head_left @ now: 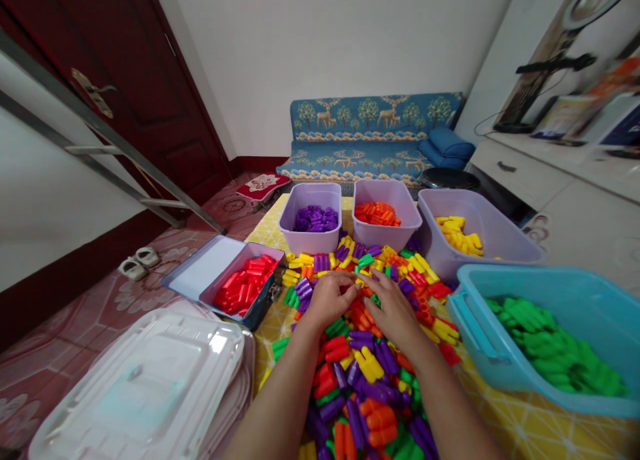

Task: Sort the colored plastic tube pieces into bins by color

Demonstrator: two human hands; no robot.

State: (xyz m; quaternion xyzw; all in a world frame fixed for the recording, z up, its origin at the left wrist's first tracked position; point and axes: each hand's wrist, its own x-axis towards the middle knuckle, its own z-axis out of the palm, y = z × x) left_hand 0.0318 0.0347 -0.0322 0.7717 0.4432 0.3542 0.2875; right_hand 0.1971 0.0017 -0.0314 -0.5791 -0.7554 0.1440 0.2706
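Note:
My left hand (331, 299) is over the far part of a mixed pile of plastic building pieces (367, 365), its fingers bent toward the right and the thumb apart from them. Beside it my right hand (394, 309) reaches in with fingers spread, touching the pile. No piece shows clearly held in either hand, though the left fingertips are partly hidden. A purple-and-white-looking piece (303, 288) lies just left of my left hand. Orange pieces (364, 317) lie between the hands, and a yellow piece (369, 364) rests nearer, between my forearms.
Lilac bins hold purple pieces (316, 219), orange pieces (378, 213) and yellow pieces (459, 235) behind the pile. A turquoise bin (475, 320) with green pieces stands right. Left are an open case (203, 267) of red pieces and stacked clear lids (145, 387).

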